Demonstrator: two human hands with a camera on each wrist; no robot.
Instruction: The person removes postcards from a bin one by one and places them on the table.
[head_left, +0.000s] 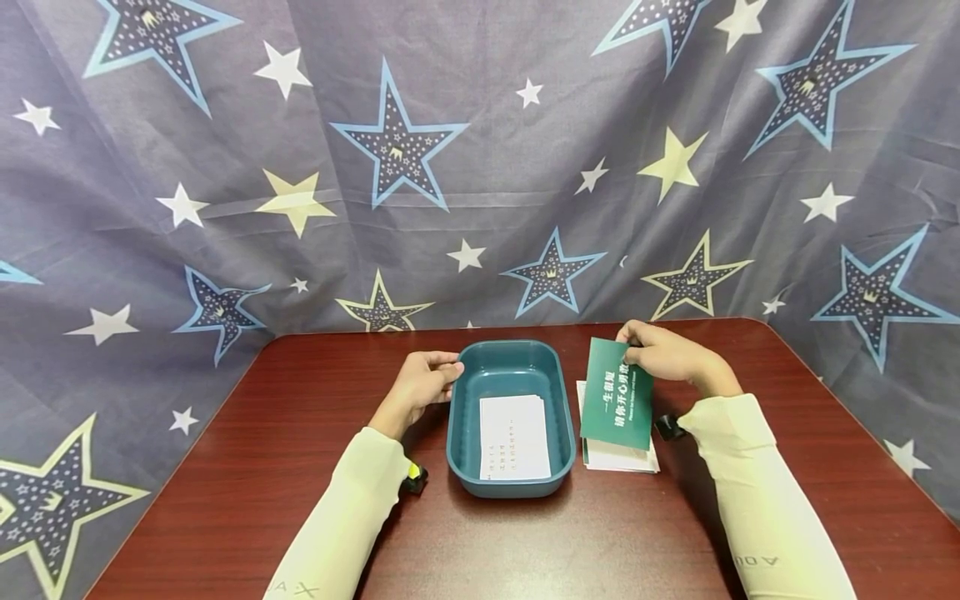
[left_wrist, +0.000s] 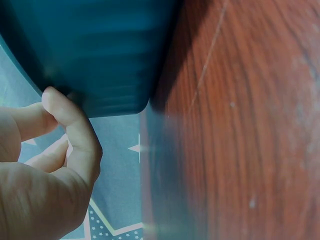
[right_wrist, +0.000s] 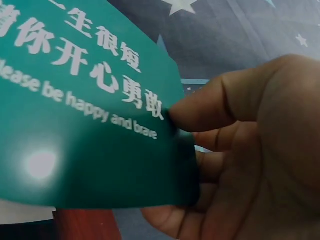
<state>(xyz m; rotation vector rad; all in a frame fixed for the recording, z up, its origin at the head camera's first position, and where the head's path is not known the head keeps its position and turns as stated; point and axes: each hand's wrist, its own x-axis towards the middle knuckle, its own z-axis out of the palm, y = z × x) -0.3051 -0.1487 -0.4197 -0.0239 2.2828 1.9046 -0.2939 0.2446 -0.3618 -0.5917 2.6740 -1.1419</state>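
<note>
A green card (head_left: 611, 408) with white lettering is pinched at its far edge by my right hand (head_left: 670, 354). Its thumb lies on the printed face in the right wrist view, where the card (right_wrist: 95, 135) fills much of the picture. Below the raised card, a small stack of cards (head_left: 622, 458) lies on the table, partly covered by it. My left hand (head_left: 427, 383) pinches the left rim of a teal rectangular tray (head_left: 564, 417) near its far corner. White cards (head_left: 517, 433) with faint writing lie inside the tray, towards its near end.
The dark red wooden table (head_left: 300, 450) carries the tray and the stack side by side. A star-patterned curtain (head_left: 480, 208) hangs directly behind the table's far edge. Dark wrist devices (head_left: 670, 427) show beneath the sleeves.
</note>
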